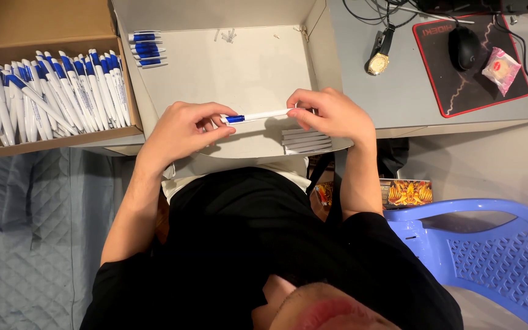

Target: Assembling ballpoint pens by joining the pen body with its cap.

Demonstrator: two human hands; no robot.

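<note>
A white pen with a blue end [259,115] is held level between both hands above a white box lid [245,67]. My left hand [184,129] pinches the blue end. My right hand [330,114] grips the white end. Under my right hand lie several grey-white pen barrels [307,141] in a row. Several short blue-and-white pen parts [145,47] lie at the lid's far left corner. A brown cardboard box [38,27] to the left holds several finished white and blue pens [56,95].
A gold wristwatch [379,60] lies on the grey desk [392,98]. A black mouse [463,47] and a wrapped snack [501,68] rest on a red-edged mouse pad [459,91]. A blue plastic chair [490,250] stands at lower right, a grey quilt [25,232] at lower left.
</note>
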